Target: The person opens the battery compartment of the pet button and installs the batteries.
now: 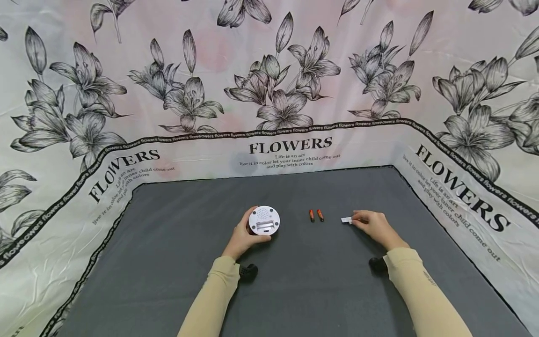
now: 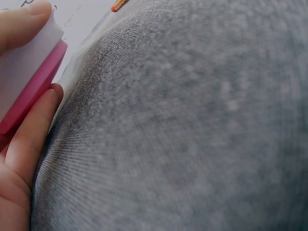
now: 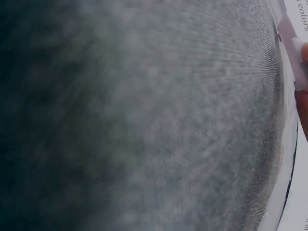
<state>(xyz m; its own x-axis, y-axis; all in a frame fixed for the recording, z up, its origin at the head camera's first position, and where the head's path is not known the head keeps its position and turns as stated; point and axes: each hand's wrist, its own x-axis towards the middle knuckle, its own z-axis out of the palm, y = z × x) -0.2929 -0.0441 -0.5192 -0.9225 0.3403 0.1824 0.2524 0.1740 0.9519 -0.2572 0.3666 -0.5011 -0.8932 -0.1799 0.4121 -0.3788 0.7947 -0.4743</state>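
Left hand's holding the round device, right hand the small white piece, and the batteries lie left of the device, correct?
Not quite: the batteries lie right of the round device, between it and the small white piece, as the head view shows. The left hand does hold the device, the right hand the piece.

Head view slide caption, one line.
Left hand holds a round white-faced device; right hand pinches a small white piece; two red-and-black batteries lie between.
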